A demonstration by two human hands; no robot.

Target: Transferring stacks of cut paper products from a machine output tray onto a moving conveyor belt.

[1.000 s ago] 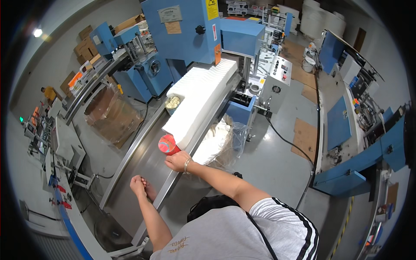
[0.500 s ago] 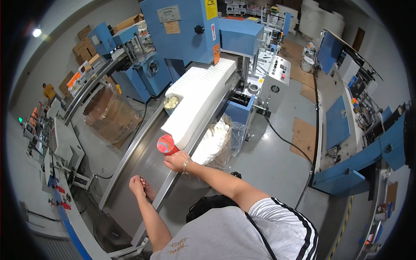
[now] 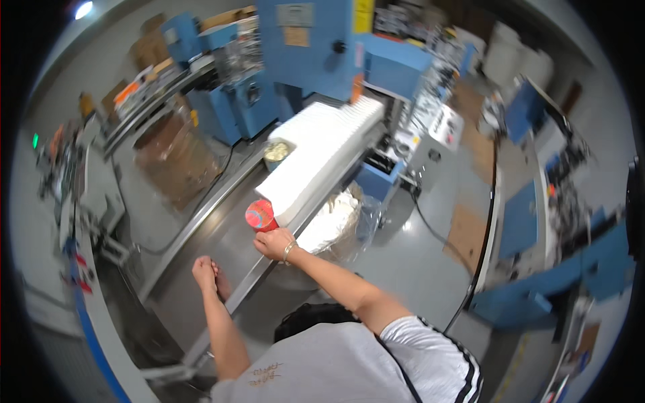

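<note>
My right hand (image 3: pixel 274 243), a bangle at its wrist, is closed against a red can-shaped thing (image 3: pixel 261 215) with a patterned round top, over the right rail of the metal trough. Its fingertips are partly hidden. The red thing stands at the near end of a long white ridged stack (image 3: pixel 316 158), which looks like folded soft sheets. My left hand (image 3: pixel 205 274) is closed above the bare metal trough (image 3: pixel 225 235), nearer to me. Whether anything small is inside its fingers does not show.
Beside the stack's left edge stands a tub of pale pieces (image 3: pixel 276 152). The stack runs under a blue machine (image 3: pixel 306 50). A clear bag of white material (image 3: pixel 339 218) lies right of the trough. A plastic-lined carton (image 3: pixel 176 158) stands left. A cable (image 3: pixel 437 235) crosses the floor.
The whole view has shifted and blurred as my head turned. Both hands keep nearly the same places by the trough, the right one still against the red can-shaped thing.
</note>
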